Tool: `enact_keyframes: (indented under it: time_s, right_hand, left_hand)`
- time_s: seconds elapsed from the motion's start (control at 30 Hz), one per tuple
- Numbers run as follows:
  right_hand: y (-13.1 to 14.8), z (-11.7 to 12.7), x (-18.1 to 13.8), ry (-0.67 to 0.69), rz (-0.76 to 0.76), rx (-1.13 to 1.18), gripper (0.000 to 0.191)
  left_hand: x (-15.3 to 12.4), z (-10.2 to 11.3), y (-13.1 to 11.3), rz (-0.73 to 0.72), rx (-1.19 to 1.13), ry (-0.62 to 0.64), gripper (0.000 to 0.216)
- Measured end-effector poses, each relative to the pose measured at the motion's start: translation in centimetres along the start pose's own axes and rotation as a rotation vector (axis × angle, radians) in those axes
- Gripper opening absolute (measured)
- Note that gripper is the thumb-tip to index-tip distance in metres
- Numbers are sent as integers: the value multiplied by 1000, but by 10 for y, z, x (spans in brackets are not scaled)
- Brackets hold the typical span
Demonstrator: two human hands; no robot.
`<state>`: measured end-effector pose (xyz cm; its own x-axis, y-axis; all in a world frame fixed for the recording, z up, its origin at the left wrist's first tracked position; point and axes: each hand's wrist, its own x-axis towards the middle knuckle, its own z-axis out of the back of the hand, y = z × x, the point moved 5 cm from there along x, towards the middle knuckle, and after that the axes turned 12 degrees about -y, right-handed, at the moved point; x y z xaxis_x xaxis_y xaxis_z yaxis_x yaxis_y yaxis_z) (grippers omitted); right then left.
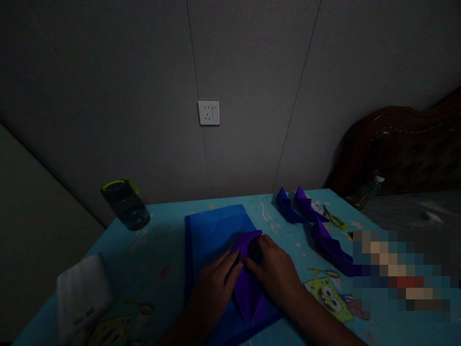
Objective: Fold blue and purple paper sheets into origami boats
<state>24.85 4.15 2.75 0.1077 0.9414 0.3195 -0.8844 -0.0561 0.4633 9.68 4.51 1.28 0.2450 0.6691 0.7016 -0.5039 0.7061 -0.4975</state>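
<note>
A folded sheet of purple paper (249, 293) lies over the blue stack of paper (216, 228) at the middle of the table, its lower end narrowing to a point. My left hand (218, 281) presses on its left side with the fingers together. From the right, my right hand (272, 269) grips the upper part, thumb toward the middle and fingers curled at the edge. Three folded paper boats stand to the right: a blue boat (287, 209), a purple boat (306, 205) and a nearer purple boat (329, 245).
Scissors (336, 221) with yellow handles lie beside the boats. A dark cup (126, 206) with a green rim stands at the back left, and a white packet (84, 293) lies at the front left. A wall socket (209, 113) is behind the table. The right corner is blurred out.
</note>
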Motion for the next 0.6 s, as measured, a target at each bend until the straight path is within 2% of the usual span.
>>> enact_keyframes:
  time_s: [0.13, 0.27, 0.6]
  right_hand:
    - [0, -1, -1, 44, 30, -49, 15]
    - [1, -5, -3, 75, 58, -113, 20]
    - [7, -6, -4, 64, 159, -165, 18]
  left_hand:
    - [0, 2, -3, -34, -7, -32, 33]
    - [0, 3, -6, -60, -26, -36, 32]
    - [3, 5, 6, 62, -32, -59, 31]
